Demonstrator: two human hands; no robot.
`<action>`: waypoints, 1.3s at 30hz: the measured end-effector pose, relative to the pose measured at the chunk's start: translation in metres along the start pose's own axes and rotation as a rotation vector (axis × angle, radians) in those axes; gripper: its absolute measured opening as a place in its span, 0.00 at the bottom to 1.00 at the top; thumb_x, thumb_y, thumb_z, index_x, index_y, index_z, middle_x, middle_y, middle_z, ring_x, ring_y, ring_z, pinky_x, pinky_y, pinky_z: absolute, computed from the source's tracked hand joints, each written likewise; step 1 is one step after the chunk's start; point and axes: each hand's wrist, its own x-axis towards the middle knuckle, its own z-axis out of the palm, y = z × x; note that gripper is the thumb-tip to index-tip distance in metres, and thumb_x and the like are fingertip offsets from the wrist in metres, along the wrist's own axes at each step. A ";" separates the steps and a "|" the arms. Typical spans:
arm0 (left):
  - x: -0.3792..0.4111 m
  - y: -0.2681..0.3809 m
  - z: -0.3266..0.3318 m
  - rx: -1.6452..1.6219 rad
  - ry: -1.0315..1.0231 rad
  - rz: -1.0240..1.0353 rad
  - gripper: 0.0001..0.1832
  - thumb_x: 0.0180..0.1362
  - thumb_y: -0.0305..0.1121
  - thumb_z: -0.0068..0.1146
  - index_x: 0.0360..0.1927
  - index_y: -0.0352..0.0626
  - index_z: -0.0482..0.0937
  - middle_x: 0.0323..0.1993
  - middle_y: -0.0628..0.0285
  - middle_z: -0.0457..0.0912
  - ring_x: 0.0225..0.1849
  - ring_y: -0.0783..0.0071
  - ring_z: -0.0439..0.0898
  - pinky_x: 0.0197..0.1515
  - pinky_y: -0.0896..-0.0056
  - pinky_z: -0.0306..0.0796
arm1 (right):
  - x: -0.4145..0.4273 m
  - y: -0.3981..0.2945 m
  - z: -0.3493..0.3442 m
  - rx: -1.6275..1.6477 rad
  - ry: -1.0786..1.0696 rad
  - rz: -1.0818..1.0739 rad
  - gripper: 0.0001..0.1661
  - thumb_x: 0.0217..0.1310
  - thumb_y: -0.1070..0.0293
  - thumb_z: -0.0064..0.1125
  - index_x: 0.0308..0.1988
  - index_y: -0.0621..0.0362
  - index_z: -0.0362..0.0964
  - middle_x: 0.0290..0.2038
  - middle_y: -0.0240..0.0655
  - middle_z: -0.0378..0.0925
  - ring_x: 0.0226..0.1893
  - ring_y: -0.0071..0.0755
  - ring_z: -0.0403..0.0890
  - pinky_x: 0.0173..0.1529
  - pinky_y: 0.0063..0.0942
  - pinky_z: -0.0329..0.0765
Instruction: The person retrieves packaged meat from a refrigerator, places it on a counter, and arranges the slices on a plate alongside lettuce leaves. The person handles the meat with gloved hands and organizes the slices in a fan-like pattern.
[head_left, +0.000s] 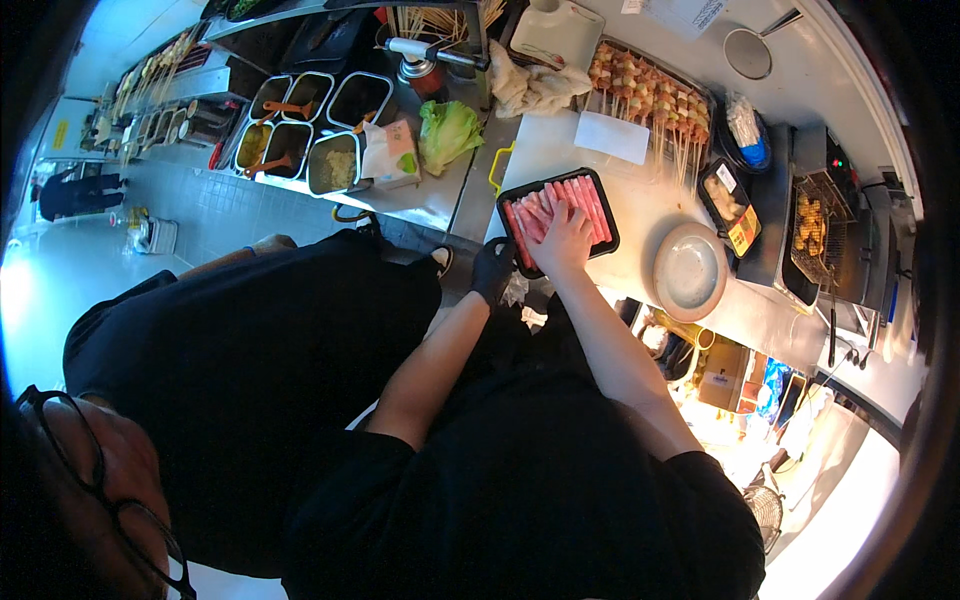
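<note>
My left hand, in a black glove, grips the near left edge of a black plastic tray. Rolled slices of raw meat lie in rows in that tray. My bare right hand rests on the meat with its fingers spread; whether it pinches a slice I cannot tell. Beyond the tray a white sheet lies on the cutting board, beside a metal tray of raw meat skewers. Stacked round plates stand to the right.
Metal sauce containers, a lettuce and a gas torch are on the left counter. At the right are a packaged food tray and a fryer basket with food. A co-worker in black stands close at my left.
</note>
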 end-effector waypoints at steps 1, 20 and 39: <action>0.003 -0.001 -0.002 0.022 0.004 0.022 0.19 0.62 0.44 0.60 0.47 0.38 0.82 0.32 0.50 0.85 0.31 0.62 0.83 0.39 0.61 0.75 | -0.002 -0.006 -0.006 0.008 -0.003 0.000 0.59 0.41 0.43 0.76 0.65 0.56 0.53 0.57 0.52 0.62 0.59 0.61 0.65 0.59 0.52 0.71; -0.056 0.078 0.013 0.393 0.060 0.332 0.12 0.64 0.38 0.58 0.43 0.39 0.78 0.36 0.55 0.81 0.39 0.65 0.79 0.45 0.63 0.72 | 0.020 -0.004 -0.031 0.072 -0.276 0.067 0.53 0.36 0.46 0.76 0.56 0.66 0.61 0.54 0.58 0.75 0.58 0.59 0.75 0.64 0.44 0.69; -0.052 0.114 0.043 0.557 0.101 0.258 0.18 0.58 0.43 0.59 0.43 0.38 0.77 0.38 0.41 0.82 0.43 0.43 0.81 0.44 0.50 0.74 | 0.042 0.031 -0.050 0.819 -0.431 -0.018 0.46 0.43 0.66 0.76 0.60 0.70 0.63 0.53 0.44 0.78 0.50 0.36 0.80 0.56 0.32 0.76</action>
